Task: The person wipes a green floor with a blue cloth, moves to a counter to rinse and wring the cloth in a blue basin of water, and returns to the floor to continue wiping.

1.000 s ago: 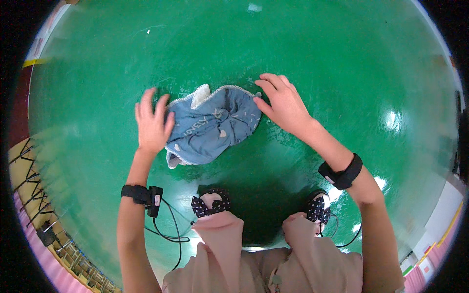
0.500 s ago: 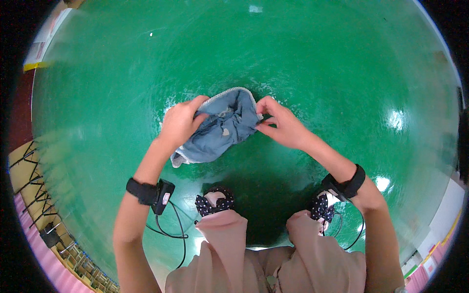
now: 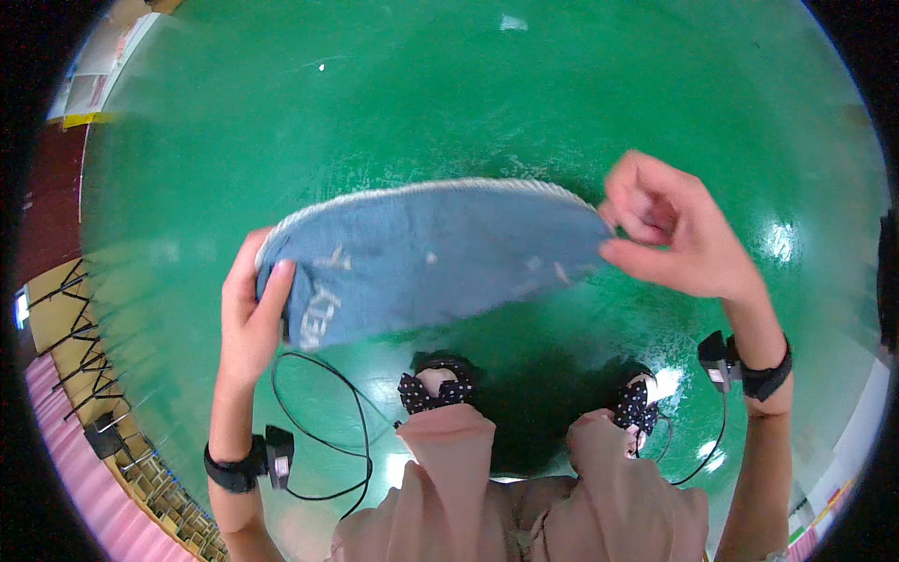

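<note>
A blue denim-like cloth piece (image 3: 431,258) with a white braided edge and pale lettering is stretched out between my hands above the floor. My left hand (image 3: 251,314) grips its left end, thumb on the upper face and fingers behind. At the opposite end, my right hand (image 3: 674,229) pinches the corner between thumb and fingertips, slightly blurred. The cloth's underside is hidden.
Glossy green floor (image 3: 449,103) spreads beneath. My shoes with dotted bows (image 3: 435,389) are below the cloth. Black wrist straps with small devices (image 3: 279,456) trail a black cable (image 3: 365,421). Dark metal stands (image 3: 80,361) and pink fabric (image 3: 80,440) line the left edge.
The crumpled cloth has been pulled out wide and nearly flat. My left hand has moved left and nearer to me, and my right hand has moved right.
</note>
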Tool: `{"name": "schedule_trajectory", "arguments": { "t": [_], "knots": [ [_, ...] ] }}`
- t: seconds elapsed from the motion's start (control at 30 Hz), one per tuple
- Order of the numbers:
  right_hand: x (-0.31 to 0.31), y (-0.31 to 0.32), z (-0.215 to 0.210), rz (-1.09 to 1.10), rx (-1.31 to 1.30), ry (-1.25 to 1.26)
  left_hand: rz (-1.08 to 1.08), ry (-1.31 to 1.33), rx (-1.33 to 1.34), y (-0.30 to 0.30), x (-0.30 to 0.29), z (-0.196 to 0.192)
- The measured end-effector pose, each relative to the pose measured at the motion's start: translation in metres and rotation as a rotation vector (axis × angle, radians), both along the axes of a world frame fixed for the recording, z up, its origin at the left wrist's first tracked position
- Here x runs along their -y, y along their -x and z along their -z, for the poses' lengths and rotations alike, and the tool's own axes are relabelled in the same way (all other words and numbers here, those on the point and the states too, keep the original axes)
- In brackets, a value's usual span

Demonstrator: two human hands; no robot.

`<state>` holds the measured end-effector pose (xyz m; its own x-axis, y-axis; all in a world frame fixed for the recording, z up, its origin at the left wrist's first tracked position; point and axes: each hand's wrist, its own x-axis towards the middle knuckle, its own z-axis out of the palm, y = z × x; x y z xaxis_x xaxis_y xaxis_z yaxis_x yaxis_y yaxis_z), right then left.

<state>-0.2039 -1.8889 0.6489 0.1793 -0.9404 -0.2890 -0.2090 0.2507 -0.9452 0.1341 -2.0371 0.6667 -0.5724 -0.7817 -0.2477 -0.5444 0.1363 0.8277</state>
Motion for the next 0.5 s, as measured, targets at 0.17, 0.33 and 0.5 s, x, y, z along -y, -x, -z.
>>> {"name": "schedule_trajectory", "arguments": {
  "t": [0.17, 0.33, 0.5],
  "knots": [
    [0.024, 0.006, -0.003, 0.095, 0.003, 0.305, -0.005, 0.058, 0.15, -0.004, -0.009, -0.006],
    [0.065, -0.036, 0.059, 0.268, -0.306, 0.687, -0.128, 0.34, 0.19, -0.058, 0.035, 0.07],
    [0.045, -0.06, 0.109, 0.002, -0.889, 0.613, -0.213, 0.641, 0.521, -0.12, 0.037, 0.119]
  ]
}}
